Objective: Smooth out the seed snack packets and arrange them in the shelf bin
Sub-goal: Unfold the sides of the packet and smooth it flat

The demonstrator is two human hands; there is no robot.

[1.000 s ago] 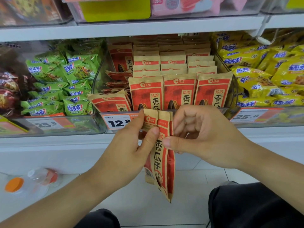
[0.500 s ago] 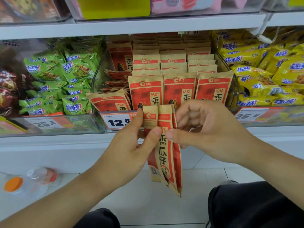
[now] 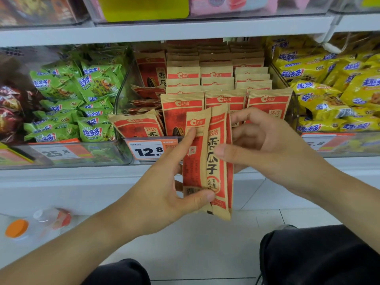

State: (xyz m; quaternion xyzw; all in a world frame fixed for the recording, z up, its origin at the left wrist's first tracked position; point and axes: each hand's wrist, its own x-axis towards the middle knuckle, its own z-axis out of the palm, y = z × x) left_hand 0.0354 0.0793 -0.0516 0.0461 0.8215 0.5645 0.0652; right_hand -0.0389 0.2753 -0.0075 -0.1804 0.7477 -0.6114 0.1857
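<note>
I hold a small stack of red-and-tan seed snack packets (image 3: 213, 161) upright, edge-on, in front of the shelf. My left hand (image 3: 164, 188) grips the stack, thumb at the bottom corner and index finger near the top. My right hand (image 3: 265, 145) pinches the stack's right side with thumb in front and fingers curled behind. Behind them is the clear shelf bin (image 3: 123, 93) with three upright rows of the same packets (image 3: 224, 79). At the bin's left side several packets (image 3: 137, 124) lie loose and slanted.
Green snack bags (image 3: 78, 99) fill the bin to the left, yellow bags (image 3: 333, 89) the bin to the right. A 12.8 price tag (image 3: 148, 150) sits on the bin's front. An orange-capped bottle (image 3: 37, 225) lies on the floor at left. My knees show at the bottom.
The stack has risen toward the bin's front. My left thumb slid down from the top to the bottom corner, and my right hand moved up alongside.
</note>
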